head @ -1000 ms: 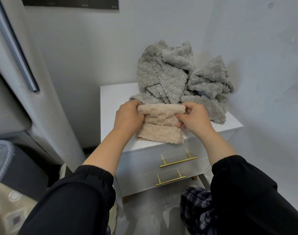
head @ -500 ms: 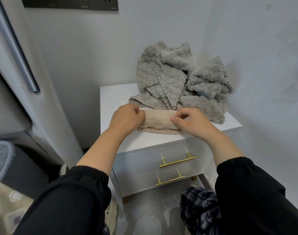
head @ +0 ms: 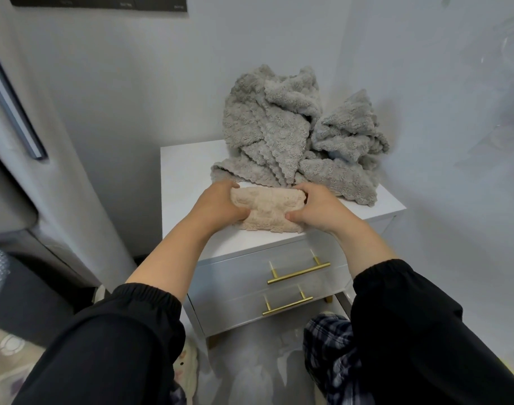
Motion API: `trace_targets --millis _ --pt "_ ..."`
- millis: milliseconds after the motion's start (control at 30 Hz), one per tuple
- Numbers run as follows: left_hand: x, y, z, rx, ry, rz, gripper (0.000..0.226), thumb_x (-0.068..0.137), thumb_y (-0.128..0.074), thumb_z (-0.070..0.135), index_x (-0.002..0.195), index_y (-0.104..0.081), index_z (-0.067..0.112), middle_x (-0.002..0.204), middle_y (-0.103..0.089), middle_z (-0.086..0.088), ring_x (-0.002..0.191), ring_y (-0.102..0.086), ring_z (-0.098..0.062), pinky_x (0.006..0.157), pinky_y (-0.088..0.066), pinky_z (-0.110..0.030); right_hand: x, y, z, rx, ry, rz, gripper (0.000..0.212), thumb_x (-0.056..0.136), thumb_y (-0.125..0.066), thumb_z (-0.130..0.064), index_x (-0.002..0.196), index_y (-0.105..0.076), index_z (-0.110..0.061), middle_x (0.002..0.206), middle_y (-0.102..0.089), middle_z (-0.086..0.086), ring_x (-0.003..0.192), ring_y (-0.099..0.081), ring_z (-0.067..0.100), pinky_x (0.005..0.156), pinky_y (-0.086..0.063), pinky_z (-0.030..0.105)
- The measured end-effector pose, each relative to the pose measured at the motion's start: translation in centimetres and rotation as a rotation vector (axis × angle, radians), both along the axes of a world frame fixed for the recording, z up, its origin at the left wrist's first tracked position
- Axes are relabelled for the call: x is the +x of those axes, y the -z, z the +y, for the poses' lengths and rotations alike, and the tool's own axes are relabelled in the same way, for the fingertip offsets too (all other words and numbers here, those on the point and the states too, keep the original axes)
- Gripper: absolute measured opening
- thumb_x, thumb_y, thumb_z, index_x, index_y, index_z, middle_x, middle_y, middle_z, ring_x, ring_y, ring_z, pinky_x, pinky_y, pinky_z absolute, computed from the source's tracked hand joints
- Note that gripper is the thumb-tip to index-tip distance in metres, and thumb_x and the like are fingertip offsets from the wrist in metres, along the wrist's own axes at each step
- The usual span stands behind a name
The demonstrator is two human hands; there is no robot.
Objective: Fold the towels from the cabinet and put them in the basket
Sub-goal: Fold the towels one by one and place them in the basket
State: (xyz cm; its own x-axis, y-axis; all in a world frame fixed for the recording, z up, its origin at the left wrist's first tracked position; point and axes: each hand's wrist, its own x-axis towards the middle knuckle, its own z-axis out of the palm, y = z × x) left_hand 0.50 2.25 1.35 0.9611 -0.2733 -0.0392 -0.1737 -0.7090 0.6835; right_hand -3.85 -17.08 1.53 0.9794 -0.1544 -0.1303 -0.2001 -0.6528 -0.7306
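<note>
— Where is the towel on your feed?
— I see the folded beige fleece towel point(head: 267, 210) on the flat top of the white two-drawer cabinet point(head: 185, 176). It's near the front edge, with its scalloped hem toward me.
— And the hands?
— Both are on it. The left hand point(head: 217, 204) grips the towel's left end, thumb on the near side and fingers curled over the far side. The right hand point(head: 317, 210) grips the right end the same way, thumb pressed into the front fold.
— Is it lifted?
— I cannot tell. The lower hem looks to be touching the top.
— What's behind it?
— A crumpled heap of grey fleece towels point(head: 279, 135) at the back of the cabinet top, in the wall corner. Its front edge is just beside the fingers. Below, I see two brass bar handles point(head: 298, 271) on the closed drawer fronts. Black sleeves point(head: 118, 331) are pushed up both arms.
</note>
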Motion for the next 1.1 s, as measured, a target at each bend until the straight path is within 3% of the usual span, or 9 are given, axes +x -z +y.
trace_targets --millis 67,133,300,500,700,767,900,1033,1100 --pt "-0.1 0.0 -0.3 -0.014 -0.029 -0.008 0.019 0.075 -0.071 0.014 0.091 -0.061 0.014 0.083 -0.059 0.002 0.084 -0.058 -0.022 0.058 -0.039 -0.024 -0.3 -0.1 0.5 0.08 0.043 -0.002 0.034 0.075 -0.077 -0.006 0.106 -0.063 -0.008 0.104 -0.069 0.011 0.093 -0.066 0.023 0.082 -0.053 0.032" --pt "-0.6 -0.2 -0.8 -0.022 -0.051 -0.04 0.016 0.074 -0.07 0.011 0.076 -0.055 0.018 0.07 -0.053 0.003 0.073 -0.052 -0.019 0.05 -0.033 -0.024 -0.5 0.1 0.8 0.14 0.124 -0.027 0.036 0.073 -0.076 -0.006 0.107 -0.064 -0.006 0.099 -0.07 0.011 0.09 -0.067 0.024 0.081 -0.055 0.035" --pt "-3.4 -0.3 -3.5 -0.12 -0.053 -0.12 0.021 0.071 -0.067 0.009 0.082 -0.051 0.018 0.078 -0.054 0.001 0.078 -0.052 -0.021 0.054 -0.038 -0.026 -2.4 -1.3 0.1 0.106 0.214 -0.18 0.021 0.075 -0.064 0.0 0.092 -0.057 -0.011 0.078 -0.057 0.001 0.078 -0.056 0.02 0.057 -0.04 0.025" --pt "-8.0 -0.5 -9.4 -0.179 0.069 -0.048 0.025 0.072 -0.07 0.011 0.076 -0.048 0.021 0.073 -0.055 0.005 0.059 -0.052 -0.007 0.042 -0.036 -0.015 -8.4 -2.7 -5.6 -0.179 0.287 -0.229 0.032 0.074 -0.058 -0.001 0.103 -0.061 -0.015 0.088 -0.056 -0.001 0.084 -0.051 0.018 0.066 -0.04 0.026" --pt "-13.5 0.9 -17.0 -0.052 0.32 0.082 0.032 0.074 -0.072 0.012 0.103 -0.058 0.014 0.093 -0.059 -0.001 0.083 -0.057 -0.019 0.058 -0.046 -0.028 -17.4 -0.8 -12.8 -0.303 0.345 -0.134 0.018 0.074 -0.058 0.0 0.091 -0.056 -0.008 0.085 -0.058 0.006 0.077 -0.054 0.024 0.057 -0.038 0.031" --pt "-15.4 2.2 -19.2 -0.043 0.356 0.137 0.027 0.072 -0.073 0.011 0.097 -0.063 0.012 0.091 -0.064 -0.006 0.086 -0.061 -0.023 0.063 -0.05 -0.032 -20.6 0.1 -15.1 -0.292 0.313 -0.109 0.015 0.076 -0.061 -0.003 0.088 -0.054 -0.01 0.083 -0.057 0.003 0.077 -0.052 0.021 0.056 -0.036 0.029" --pt "-18.9 5.3 -22.5 -0.092 0.355 0.242 0.022 0.068 -0.077 0.008 0.085 -0.066 0.015 0.081 -0.064 -0.006 0.077 -0.06 -0.021 0.059 -0.047 -0.029 -26.1 1.9 -18.3 -0.244 0.256 -0.005 0.015 0.078 -0.069 -0.007 0.081 -0.055 -0.011 0.071 -0.051 -0.006 0.065 -0.047 0.01 0.05 -0.031 0.017" --pt "-21.4 9.1 -24.8 -0.254 0.296 0.513 0.023 0.069 -0.079 0.003 0.081 -0.063 0.015 0.081 -0.064 -0.006 0.076 -0.059 -0.02 0.064 -0.05 -0.032 -30.3 5.2 -21.4 -0.084 0.33 0.06 0.019 0.078 -0.071 -0.005 0.071 -0.058 -0.016 0.069 -0.057 -0.004 0.061 -0.052 0.0 0.054 -0.04 0.019" --pt "-22.4 11.5 -26.0 -0.354 0.241 0.723 0.024 0.073 -0.077 0.003 0.087 -0.064 0.016 0.096 -0.069 -0.01 0.087 -0.064 -0.024 0.079 -0.053 -0.039 -32.3 8.1 -23.1 0.065 0.446 0.091 0.007 0.08 -0.069 -0.003 0.084 -0.066 -0.007 0.083 -0.068 0.009 0.078 -0.065 0.011 0.069 -0.052 0.032"
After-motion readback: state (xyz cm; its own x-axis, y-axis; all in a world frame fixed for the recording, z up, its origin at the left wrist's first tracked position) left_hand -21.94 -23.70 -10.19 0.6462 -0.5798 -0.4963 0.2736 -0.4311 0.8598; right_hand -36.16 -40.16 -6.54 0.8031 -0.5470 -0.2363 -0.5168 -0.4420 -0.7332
